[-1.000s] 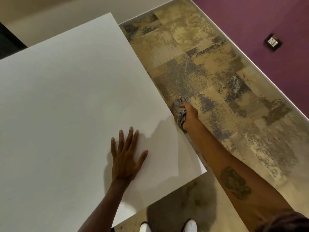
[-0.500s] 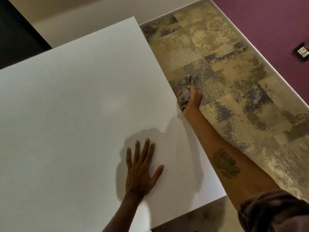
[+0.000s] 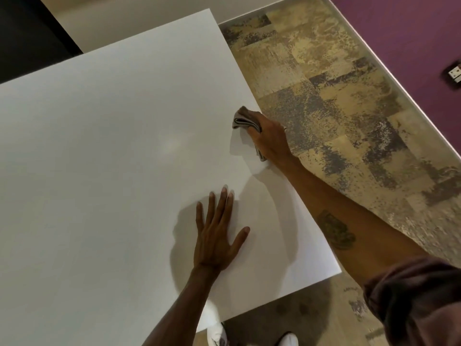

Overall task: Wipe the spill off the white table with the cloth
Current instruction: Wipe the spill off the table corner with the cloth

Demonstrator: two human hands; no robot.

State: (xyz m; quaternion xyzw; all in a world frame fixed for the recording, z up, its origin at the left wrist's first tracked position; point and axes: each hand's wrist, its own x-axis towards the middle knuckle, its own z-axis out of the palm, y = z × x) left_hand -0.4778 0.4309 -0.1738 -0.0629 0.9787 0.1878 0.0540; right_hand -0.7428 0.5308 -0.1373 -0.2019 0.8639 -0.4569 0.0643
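The white table (image 3: pixel 104 151) fills the left and middle of the head view. My right hand (image 3: pixel 270 141) is shut on a bunched grey cloth (image 3: pixel 243 119) and presses it onto the tabletop just inside the right edge. My left hand (image 3: pixel 217 236) lies flat on the table nearer to me, fingers spread, holding nothing. No spill stands out on the white surface; only a faint bright sheen (image 3: pixel 172 144) shows left of the cloth.
Mottled tan and grey carpet (image 3: pixel 336 101) runs along the table's right edge, bounded by a purple wall (image 3: pixel 411 28) with a socket (image 3: pixel 455 73). My white shoes (image 3: pixel 217 334) show below the near table edge. A dark panel (image 3: pixel 27 36) sits at the far left corner.
My right hand has carried the cloth from off the table's right edge up along it and onto the tabletop. My left hand stays flat on the table.
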